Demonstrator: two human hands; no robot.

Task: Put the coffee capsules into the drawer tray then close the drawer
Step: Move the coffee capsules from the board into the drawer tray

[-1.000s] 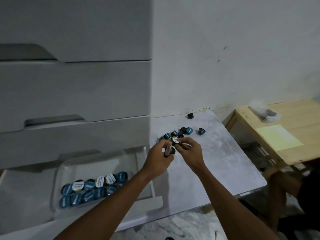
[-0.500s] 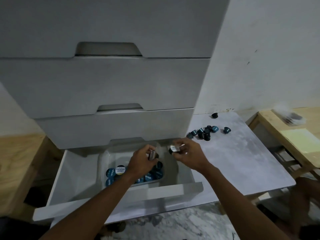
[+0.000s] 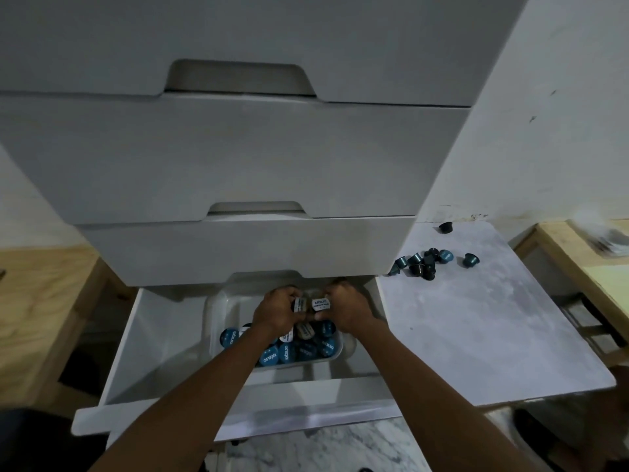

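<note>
The bottom drawer (image 3: 163,352) of the white cabinet stands pulled out. Inside it a clear tray (image 3: 218,311) holds several blue-lidded coffee capsules (image 3: 308,350) in rows along its near side. Both my hands hover over the tray's far part, side by side. My left hand (image 3: 275,313) grips a capsule (image 3: 299,304) with a pale lid. My right hand (image 3: 343,308) grips a second capsule (image 3: 321,304), its white lid facing me. Several loose capsules (image 3: 423,264) lie in a heap on the grey table to the right, and one dark capsule (image 3: 445,227) sits near the wall.
Three closed cabinet drawers (image 3: 238,158) rise above the open one. The grey table (image 3: 476,335) adjoins the cabinet on the right, with a wooden table (image 3: 592,284) beyond it. A wooden surface (image 3: 37,301) lies to the left. Marble floor (image 3: 323,447) shows below the drawer front.
Both hands carried their capsules left from the grey table to above the tray in the drawer. The view swung left with them.
</note>
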